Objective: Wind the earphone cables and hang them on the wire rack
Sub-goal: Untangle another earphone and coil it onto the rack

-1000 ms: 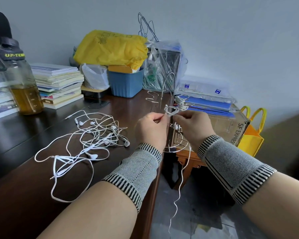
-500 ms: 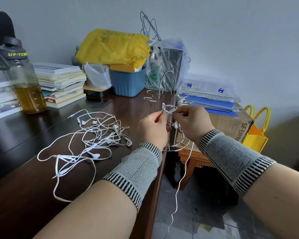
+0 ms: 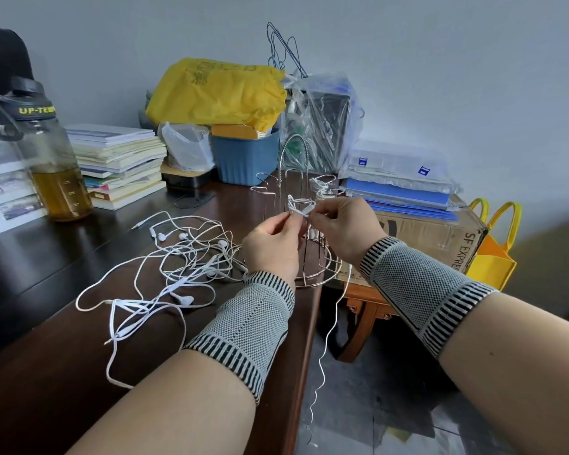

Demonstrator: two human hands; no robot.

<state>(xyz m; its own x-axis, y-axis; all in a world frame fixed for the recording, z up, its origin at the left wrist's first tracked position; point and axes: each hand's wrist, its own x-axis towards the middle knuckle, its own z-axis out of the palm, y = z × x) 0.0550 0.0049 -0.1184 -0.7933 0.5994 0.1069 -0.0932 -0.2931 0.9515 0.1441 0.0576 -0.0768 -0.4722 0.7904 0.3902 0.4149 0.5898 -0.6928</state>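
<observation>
Materials and finishes. Wire rack (image 3: pixel 304 224): thin bright metal, polished, with a twisted-wire arch on top. Earphone cables (image 3: pixel 178 274): smooth white plastic sheath, slightly glossy. Bench (image 3: pixel 63 372): dark brown wood, smooth, with a soft sheen. Wrist bands (image 3: pixel 250 326): knitted cloth, matt, ribbed at the edges. Water bottle (image 3: pixel 51 165): clear plastic, glossy. Bin (image 3: pixel 243 159): blue matt plastic, ribbed. Box (image 3: pixel 431 238): brown cardboard, dull. Books (image 3: pixel 119 162): stacked paper. Bag (image 3: pixel 217 90): yellow, crinkled, thin plastic.

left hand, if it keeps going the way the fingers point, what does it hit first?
Likely the wire rack: the left hand points up and away, pinching the wound earphone cable just before the rack's uprights. Depth is unclear.
</observation>
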